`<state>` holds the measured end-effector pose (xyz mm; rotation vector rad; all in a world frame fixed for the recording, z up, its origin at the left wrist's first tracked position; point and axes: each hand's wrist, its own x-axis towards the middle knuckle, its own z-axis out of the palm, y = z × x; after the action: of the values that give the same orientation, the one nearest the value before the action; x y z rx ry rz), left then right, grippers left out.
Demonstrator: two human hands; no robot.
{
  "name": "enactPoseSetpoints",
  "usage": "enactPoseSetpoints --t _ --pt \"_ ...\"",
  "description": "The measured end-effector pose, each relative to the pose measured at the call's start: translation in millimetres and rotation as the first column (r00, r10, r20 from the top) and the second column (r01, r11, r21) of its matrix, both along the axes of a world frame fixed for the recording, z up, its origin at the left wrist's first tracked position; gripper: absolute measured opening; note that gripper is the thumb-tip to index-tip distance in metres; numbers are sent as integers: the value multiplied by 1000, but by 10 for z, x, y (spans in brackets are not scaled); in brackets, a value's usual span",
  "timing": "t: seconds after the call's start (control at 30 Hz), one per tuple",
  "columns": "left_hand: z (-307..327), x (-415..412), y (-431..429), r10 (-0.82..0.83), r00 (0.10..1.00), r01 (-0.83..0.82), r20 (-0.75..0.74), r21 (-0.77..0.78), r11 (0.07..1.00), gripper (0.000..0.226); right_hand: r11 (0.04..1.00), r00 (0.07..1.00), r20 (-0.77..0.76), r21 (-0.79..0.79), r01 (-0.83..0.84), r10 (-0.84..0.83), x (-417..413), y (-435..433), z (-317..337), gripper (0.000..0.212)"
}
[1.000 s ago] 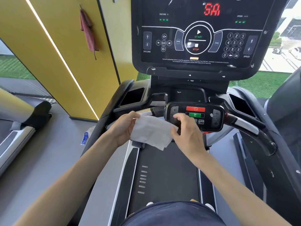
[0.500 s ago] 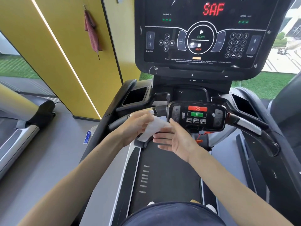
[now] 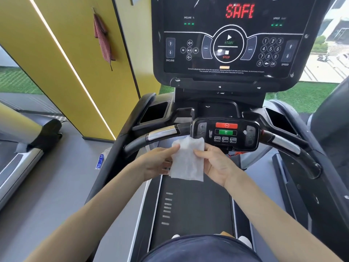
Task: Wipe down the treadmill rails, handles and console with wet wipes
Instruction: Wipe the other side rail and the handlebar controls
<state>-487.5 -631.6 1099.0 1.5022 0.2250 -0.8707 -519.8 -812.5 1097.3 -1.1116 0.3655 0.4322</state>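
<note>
A white wet wipe (image 3: 187, 159) hangs folded between my two hands, just in front of the treadmill's small control pad (image 3: 225, 134). My left hand (image 3: 158, 162) pinches its left edge and my right hand (image 3: 217, 163) pinches its right edge. The wipe's top overlaps the pad's lower left corner; contact cannot be judged. The left handle (image 3: 160, 134) and right handle (image 3: 287, 144), black with silver sections, curve out from the pad. The big console (image 3: 228, 40) above reads "SAFE" in red. The black belt (image 3: 196, 205) runs below my hands.
A wet wipe pack (image 3: 100, 161) lies on the grey floor left of the treadmill. A yellow pillar (image 3: 79, 59) with a red cloth (image 3: 103, 38) hanging on it stands at left. Another treadmill (image 3: 20, 148) sits at far left. Cup holders (image 3: 154, 112) flank the console.
The wipe went from spread wide, to bunched in my left hand, to a folded rectangle held by both hands. The console's red letters scrolled from "SA" to "SAFE".
</note>
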Motion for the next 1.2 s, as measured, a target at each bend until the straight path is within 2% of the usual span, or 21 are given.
enactPoseSetpoints --t 0.07,0.2,0.33,0.47,0.57,0.63,0.73,0.83,0.9,0.97,1.07,1.17,1.2 --pt "-33 7 -44 105 994 -106 -12 -107 989 16 998 1000 -2 -70 -4 4 -5 11 -1 24" --pt "-29 42 4 84 993 -77 89 -72 994 22 964 1000 6 -264 -25 27 8 -20 -45 26" --pt "-33 92 84 69 989 -60 130 -70 996 26 980 996 52 -190 -55 66 10 -86 -12 28" --pt "51 94 59 52 982 -42 179 -60 997 16 988 993 79 -134 -79 90 11 -116 15 28" --pt "108 58 40 -14 970 14 243 0 1000 31 992 995 59 -101 -79 85 12 -142 32 41" --pt "127 73 51 -11 966 22 257 -40 999 32 990 995 76 -128 -56 66 15 -144 36 33" --pt "110 136 64 65 981 -37 185 -150 988 28 981 989 144 -195 0 29 21 -122 -15 11" --pt "32 128 16 -80 976 78 203 21 997 34 984 984 176 -175 17 15 8 -96 -47 22" --pt "-16 99 -39 -114 965 102 235 65 993 31 983 986 167 -183 10 21 -2 -90 -59 28" --pt "-26 98 -72 -98 952 75 290 89 993 24 965 985 161 -261 -10 54 -14 -90 -60 27" --pt "33 89 -137 -172 908 113 382 170 979 19 886 971 197 -462 -30 135 -26 -86 -58 16" --pt "37 84 -176 -208 896 135 392 206 969 17 804 959 236 -594 17 155 -13 -78 -78 6" --pt "38 87 -173 -192 905 130 380 184 974 19 779 958 241 -626 32 154 -4 -90 -102 11"
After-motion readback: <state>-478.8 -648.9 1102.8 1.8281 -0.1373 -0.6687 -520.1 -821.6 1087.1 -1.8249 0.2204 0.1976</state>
